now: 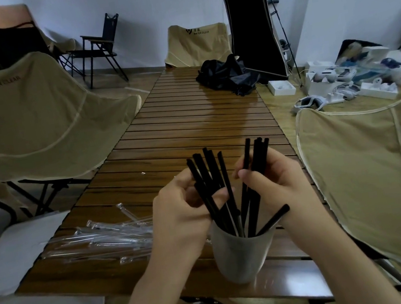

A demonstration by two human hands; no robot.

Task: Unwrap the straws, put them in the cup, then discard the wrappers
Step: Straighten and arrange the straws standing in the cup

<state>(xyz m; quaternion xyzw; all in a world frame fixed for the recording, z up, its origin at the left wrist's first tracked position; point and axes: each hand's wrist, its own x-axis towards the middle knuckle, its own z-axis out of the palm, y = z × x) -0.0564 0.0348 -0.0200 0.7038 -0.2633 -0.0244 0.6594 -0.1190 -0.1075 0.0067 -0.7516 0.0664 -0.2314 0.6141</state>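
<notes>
On slatted table (190,127): cup (240,258), wrappers (107,235).

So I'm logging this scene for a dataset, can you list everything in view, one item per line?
straws: a bunch, exact count unclear, black, standing in the cup
cup: one, pale grey, near end of the table
wrappers: a pile, clear plastic, on the table left of the cup
table: one, brown wooden slats, running away from the camera
black bag: one, crumpled, far end of the table
camp chairs: three tan, left, right and far end
black folding chair: one, by the back wall
boxes and headsets: several, white, on the floor at right
left hand: holds one group of straws
right hand: holds another group
</notes>
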